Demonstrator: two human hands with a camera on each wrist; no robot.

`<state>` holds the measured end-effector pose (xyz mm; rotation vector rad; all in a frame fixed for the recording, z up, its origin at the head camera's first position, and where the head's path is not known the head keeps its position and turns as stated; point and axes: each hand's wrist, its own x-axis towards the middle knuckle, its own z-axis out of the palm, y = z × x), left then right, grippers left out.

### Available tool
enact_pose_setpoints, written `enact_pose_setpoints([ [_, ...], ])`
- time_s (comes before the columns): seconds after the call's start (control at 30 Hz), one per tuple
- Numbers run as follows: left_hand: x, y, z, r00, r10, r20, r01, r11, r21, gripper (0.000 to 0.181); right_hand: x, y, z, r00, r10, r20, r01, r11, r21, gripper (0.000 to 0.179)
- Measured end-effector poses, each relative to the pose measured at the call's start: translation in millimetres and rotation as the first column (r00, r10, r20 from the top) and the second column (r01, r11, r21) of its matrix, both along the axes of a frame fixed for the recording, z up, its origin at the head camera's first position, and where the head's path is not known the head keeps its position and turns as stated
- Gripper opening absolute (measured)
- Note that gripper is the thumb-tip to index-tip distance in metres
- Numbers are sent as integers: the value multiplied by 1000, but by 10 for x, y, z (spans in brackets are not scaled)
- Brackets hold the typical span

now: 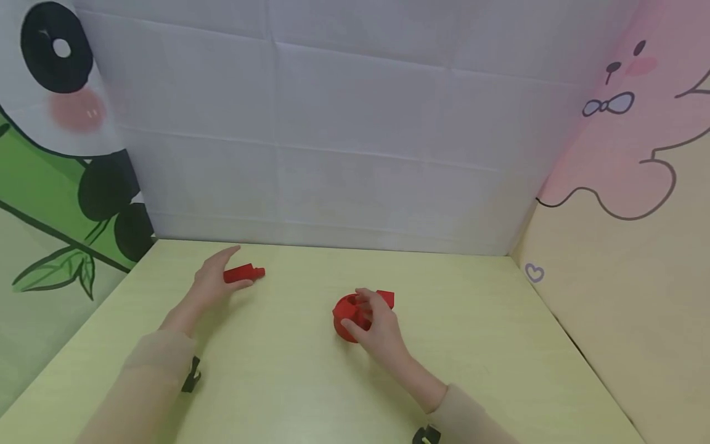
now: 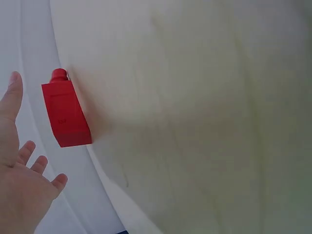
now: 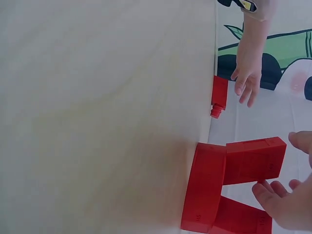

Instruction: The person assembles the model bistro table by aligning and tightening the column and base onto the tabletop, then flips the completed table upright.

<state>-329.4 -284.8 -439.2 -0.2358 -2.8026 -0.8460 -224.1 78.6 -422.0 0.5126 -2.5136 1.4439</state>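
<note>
Hovering left hand (image 1: pixel 215 277): hangs above the red bottle (image 1: pixel 238 274), spread and unclenched; grasps nothing, with a clear gap in the left wrist view.
Bottle on the table (image 1: pixel 277 370): lies on its side toward the far edge; in the head view, shows between left thumb and fingers.
Bottle's long axis: runs crosswise, left to right, with the neck (image 2: pixel 59 74) toward the right hand's side.
Gap of the left hand: spans the bottle's short width, with thumb on the near side and fingers on the far side.
Nearer hand to the bottle: plainly the left; well apart from the right.
Right hand (image 1: pixel 385 333): arches loosely over the round base (image 3: pixel 203 187), just beside the left block (image 3: pixel 253 161); seems released, but cannot tell whether any fingertip touches.
Round base: rests flat on the table, to the bottle's right and closer to the person.
Blocks: stand up from the base, left one beside the right block (image 3: pixel 241 217).
</note>
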Motion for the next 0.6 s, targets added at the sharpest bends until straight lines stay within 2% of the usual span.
enact_pose_setpoints([
  [0.1, -9, -76, -32, 999, 4, 54, -5, 1000, 23, 88, -18, -39, -10, 999, -32, 18, 31, 999, 40, 56],
  [0.3, 0, -190, -82, 988, -8, 153, -8, 994, 108, 77, -57, -86, -23, 997, -76, -2, 76, 991, 109, 48],
  [0.43, -33, -201, -127, 987, 9, 160, -24, 996, 90, 62, -62, -75, -24, 997, -81, -8, 81, 988, 133, 44],
  [0.6, -48, -169, -134, 988, 56, 147, -63, 997, 48, 47, -56, -40, -2, 999, -51, -2, 51, 988, 143, 40],
])
